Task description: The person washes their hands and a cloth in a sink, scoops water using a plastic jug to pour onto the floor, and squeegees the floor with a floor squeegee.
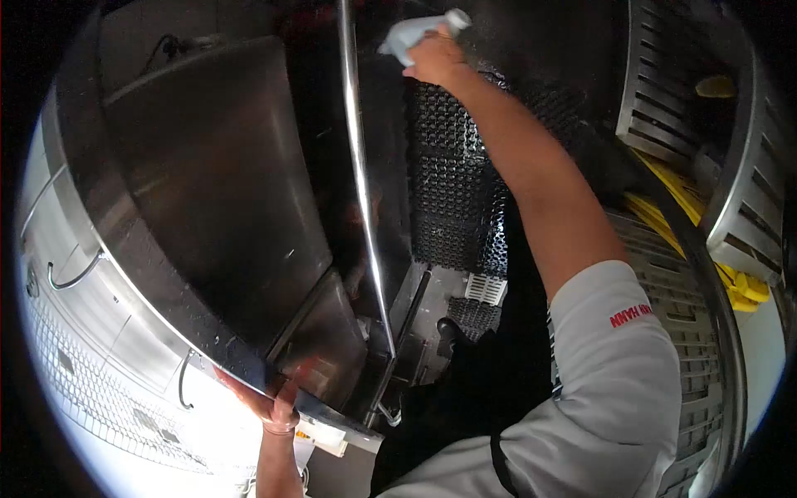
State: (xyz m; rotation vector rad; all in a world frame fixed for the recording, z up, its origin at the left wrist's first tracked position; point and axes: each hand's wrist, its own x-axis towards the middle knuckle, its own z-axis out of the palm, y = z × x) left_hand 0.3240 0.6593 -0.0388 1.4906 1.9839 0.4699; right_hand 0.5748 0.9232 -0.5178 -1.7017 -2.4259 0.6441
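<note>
The left hand (280, 410) is wrapped around a steel rim (216, 336), while across the steel pole (359, 158), well apart from it, a pale bottle (406, 36) sits in the right hand (436, 56), fingers closed around it, a black studded mat (444, 183) showing beneath that wrist.

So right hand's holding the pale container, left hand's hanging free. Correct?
Not quite: the left hand isn't free, it's gripping the metal rim, per the head view. The right hand does hold the pale container.
</note>
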